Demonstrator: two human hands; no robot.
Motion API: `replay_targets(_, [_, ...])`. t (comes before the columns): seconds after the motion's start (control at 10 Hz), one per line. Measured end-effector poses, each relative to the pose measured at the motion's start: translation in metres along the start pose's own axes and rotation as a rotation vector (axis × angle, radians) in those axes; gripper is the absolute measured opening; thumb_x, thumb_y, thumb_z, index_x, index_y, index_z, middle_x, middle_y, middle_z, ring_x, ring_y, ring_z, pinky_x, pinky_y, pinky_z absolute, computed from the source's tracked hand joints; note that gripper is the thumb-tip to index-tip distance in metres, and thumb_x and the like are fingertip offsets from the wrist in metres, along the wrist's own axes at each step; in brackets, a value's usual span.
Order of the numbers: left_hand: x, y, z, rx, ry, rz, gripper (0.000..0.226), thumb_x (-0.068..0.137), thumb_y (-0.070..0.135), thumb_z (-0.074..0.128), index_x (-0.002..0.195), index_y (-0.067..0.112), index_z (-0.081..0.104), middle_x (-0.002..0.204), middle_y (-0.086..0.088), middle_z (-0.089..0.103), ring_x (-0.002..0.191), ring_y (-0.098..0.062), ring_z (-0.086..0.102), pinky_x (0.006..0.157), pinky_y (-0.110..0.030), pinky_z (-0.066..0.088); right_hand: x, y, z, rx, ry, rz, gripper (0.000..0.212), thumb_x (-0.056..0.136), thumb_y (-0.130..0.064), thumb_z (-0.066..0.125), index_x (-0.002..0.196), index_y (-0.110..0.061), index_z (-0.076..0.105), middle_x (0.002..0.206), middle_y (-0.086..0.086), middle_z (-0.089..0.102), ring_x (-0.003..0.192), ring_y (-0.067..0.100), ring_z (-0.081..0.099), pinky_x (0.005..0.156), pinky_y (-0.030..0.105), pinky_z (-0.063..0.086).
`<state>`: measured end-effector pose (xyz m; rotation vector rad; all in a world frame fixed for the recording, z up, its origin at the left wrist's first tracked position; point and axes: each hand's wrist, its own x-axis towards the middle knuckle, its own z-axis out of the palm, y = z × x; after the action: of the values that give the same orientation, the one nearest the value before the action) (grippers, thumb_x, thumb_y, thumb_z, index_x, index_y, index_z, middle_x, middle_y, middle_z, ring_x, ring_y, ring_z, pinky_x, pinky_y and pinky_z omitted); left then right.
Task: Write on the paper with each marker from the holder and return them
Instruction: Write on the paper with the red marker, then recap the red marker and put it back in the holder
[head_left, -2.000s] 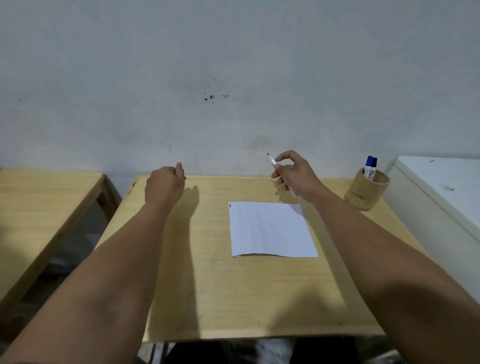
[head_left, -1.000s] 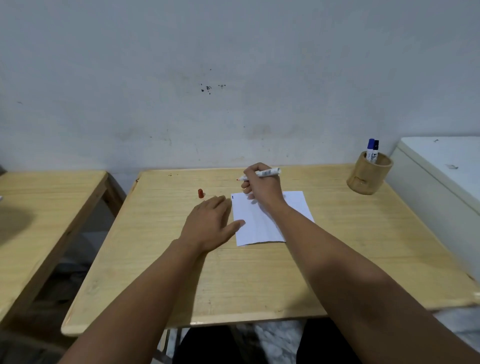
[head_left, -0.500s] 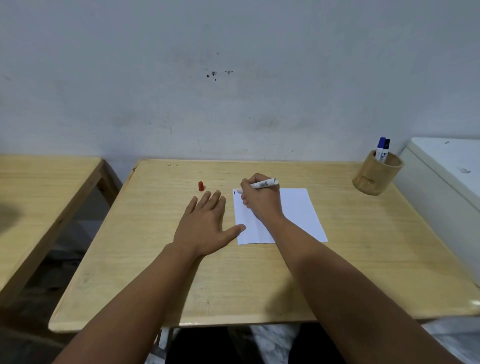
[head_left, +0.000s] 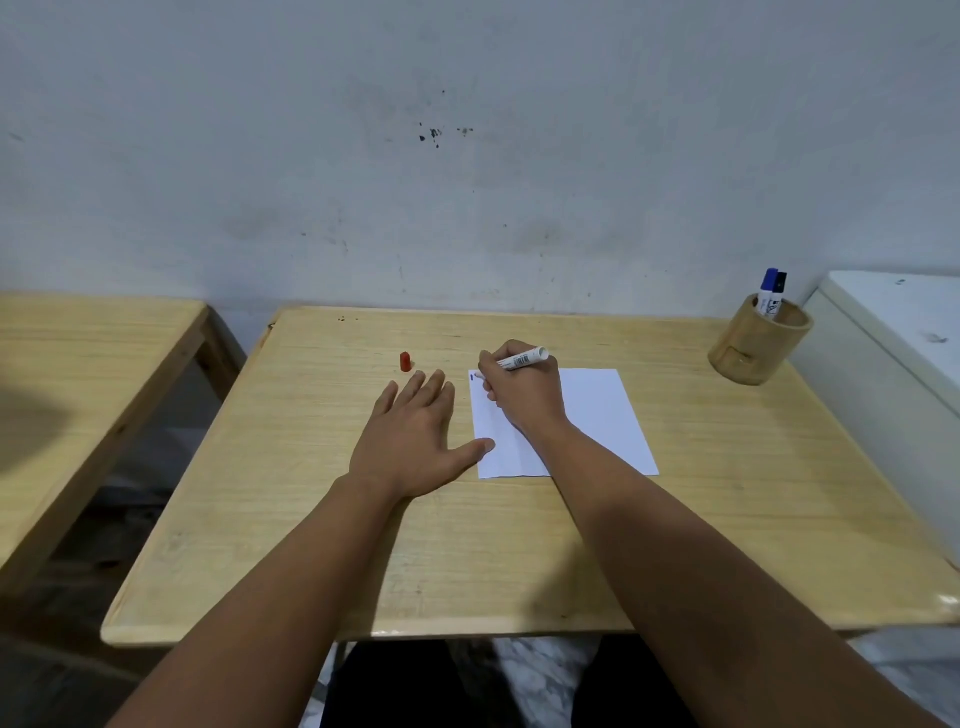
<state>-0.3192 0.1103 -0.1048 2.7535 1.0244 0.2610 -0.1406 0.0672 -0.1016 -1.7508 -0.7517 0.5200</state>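
A white-barrelled marker (head_left: 521, 359) is gripped in the closed fingers of the right hand (head_left: 522, 395), its nib end lowered to the far left corner of the paper (head_left: 597, 415), where two seconds ago it was held up in the air above the far edge of the table (head_left: 311, 519). The nib itself is hidden behind the fingers, so contact with the sheet cannot be confirmed. The left hand (head_left: 415, 436), raised as a loose fist two seconds ago, is now laid flat and open on the table with nothing in it, the thumb tip resting on the left edge of the paper. A red cap (head_left: 405, 361) is seen standing on the table just beyond the left fingertips; it was not there two seconds ago, so it is judged to have been set down from that hand. A short dark mark (head_left: 471, 378) is visible at the sheet's far left corner, just beside the right hand. Since half a second ago little is altered beyond a slight shift of the view. The wooden holder (head_left: 756, 353) is placed at the far right corner of the table, well apart from the paper, with a blue-capped marker (head_left: 768, 291) and a black-capped marker (head_left: 780, 286) upright in it. The writing step with the red marker is judged to be starting; recapping and return are not yet done.
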Motion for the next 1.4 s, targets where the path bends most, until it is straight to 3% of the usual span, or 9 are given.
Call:
replay_targets(0.2, [0.0,0.0,0.001,-0.006,0.002,0.001,0.101,0.086,0.085,0.033,0.161,0.018,0.03,0.172,0.001,0.017,0.16,-0.017,0.007,0.129,-0.046,0.005,-0.001,-0.003,-0.001,0.019,-0.006,0.025,0.022,0.079,-0.037,0.068,0.065,-0.02,0.064,0.07,0.007,0.077,0.065,0.023,0.078,0.069,0.045,0.065])
replay_targets(0.3, [0.0,0.001,-0.001,-0.006,-0.01,-0.002,0.101,0.085,0.085,0.035,0.161,0.018,0.03,0.172,0.001,0.017,0.16,-0.017,0.006,0.129,-0.046,0.006,-0.003,-0.009,-0.005,0.161,0.012,0.019,0.027,0.091,-0.034,0.077,0.078,-0.012,0.067,0.072,0.01,0.076,0.056,0.017,0.07,0.056,0.031,0.057])
replay_targets(0.5, [0.0,0.002,-0.004,-0.023,0.008,-0.003,0.099,0.083,0.086,0.038,0.155,0.018,0.039,0.171,0.001,0.022,0.159,-0.019,0.011,0.128,-0.046,0.01,-0.002,-0.033,-0.03,0.351,0.056,0.07,0.025,0.09,-0.048,0.08,0.081,-0.027,0.072,0.074,0.002,0.071,0.056,0.015,0.057,0.047,0.023,0.04])
replay_targets(0.6, [0.001,-0.002,-0.002,-0.035,0.015,-0.004,0.096,0.081,0.086,0.041,0.149,0.019,0.046,0.168,0.001,0.029,0.158,-0.021,0.018,0.126,-0.048,0.016,-0.002,-0.046,-0.048,0.52,0.023,0.153,0.044,0.105,-0.05,0.056,0.103,-0.015,0.082,0.079,0.004,0.074,0.05,0.012,0.053,0.046,0.022,0.04])
replay_targets(0.7, [0.004,-0.002,-0.008,0.003,-0.017,0.013,0.092,0.077,0.087,0.043,0.142,0.022,0.053,0.158,0.001,0.044,0.151,-0.023,0.033,0.118,-0.048,0.032,0.0,-0.046,-0.063,0.496,0.097,0.133,0.021,0.104,-0.027,0.061,0.098,-0.015,0.076,0.075,0.006,0.068,0.051,0.015,0.05,0.045,0.023,0.037])
replay_targets(0.9, [0.013,0.007,-0.033,-0.052,0.447,-0.118,0.057,0.085,0.058,0.053,0.125,0.021,0.069,0.122,-0.001,0.064,0.11,-0.031,0.059,0.084,-0.044,0.051,0.0,-0.044,-0.083,0.393,0.064,0.075,0.007,0.092,-0.014,0.081,0.091,-0.017,0.075,0.084,0.008,0.079,0.049,0.01,0.057,0.047,0.022,0.042])
replay_targets(1.1, [0.039,-0.013,-0.041,-0.311,0.249,-0.399,0.036,0.097,0.031,0.061,0.129,0.017,0.07,0.133,-0.007,0.065,0.12,-0.031,0.062,0.092,-0.042,0.052,-0.004,-0.037,-0.089,0.295,-0.022,0.069,0.022,0.091,-0.006,0.082,0.111,-0.008,0.075,0.087,0.006,0.075,0.047,0.005,0.057,0.044,0.019,0.042])
replay_targets(1.2, [0.044,-0.016,-0.039,-0.366,0.261,-0.448,0.023,0.096,0.022,0.063,0.114,0.015,0.076,0.113,-0.007,0.076,0.106,-0.032,0.068,0.086,-0.036,0.053,-0.007,-0.032,-0.09,0.236,-0.072,0.035,0.019,0.094,-0.004,0.078,0.112,-0.007,0.078,0.083,0.004,0.07,0.045,-0.001,0.054,0.047,0.02,0.04])
replay_targets(1.4, [0.059,0.009,-0.065,-1.144,0.256,-0.55,0.015,0.097,0.013,0.067,0.084,0.012,0.075,0.097,-0.006,0.079,0.085,-0.016,0.069,0.082,-0.034,0.059,-0.011,-0.026,-0.087,0.189,-0.135,-0.046,0.017,0.092,-0.004,0.082,0.108,0.001,0.081,0.07,-0.008,0.066,0.046,-0.005,0.052,0.047,0.009,0.039])
